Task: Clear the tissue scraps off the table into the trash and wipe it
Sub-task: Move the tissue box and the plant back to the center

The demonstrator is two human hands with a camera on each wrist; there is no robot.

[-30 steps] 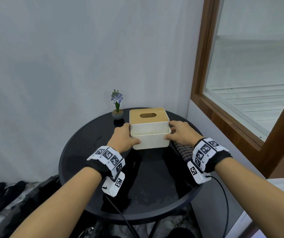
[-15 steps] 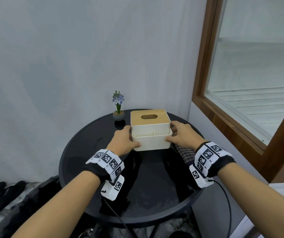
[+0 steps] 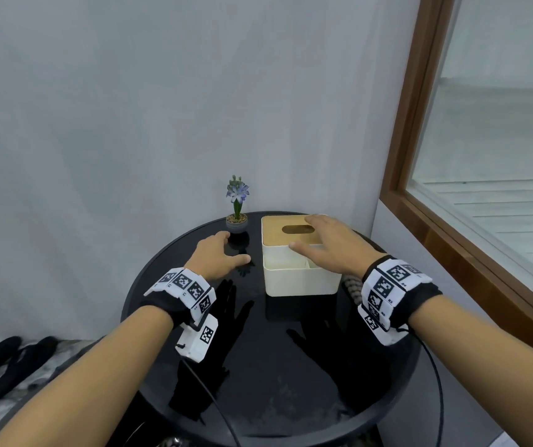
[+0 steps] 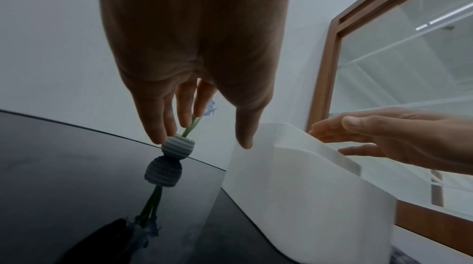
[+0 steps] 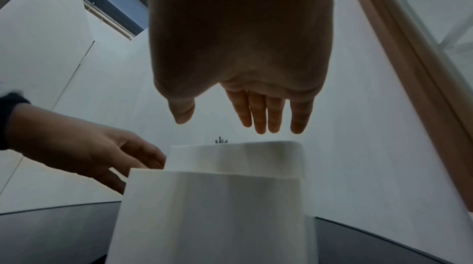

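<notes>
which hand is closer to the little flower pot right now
Left. The left hand reaches beside the flower pot, its fingertips at the pot's rim in the left wrist view. The right hand hovers open above the tissue box, farther away.

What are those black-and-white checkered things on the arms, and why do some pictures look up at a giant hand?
No robot here, just a person wearing cameras. The checkered bands help track the wrists. The big picture comes from a camera on the head, looking down at a round black table. The other two come from small cameras under each wrist, so the hand looks huge. On the table stand a white tissue box with a wooden lid and a tiny flower pot. The left hand reaches toward the pot; whether its fingers touch it is hard to tell. The right hand hovers open over the box. Neither hand holds anything.
</notes>
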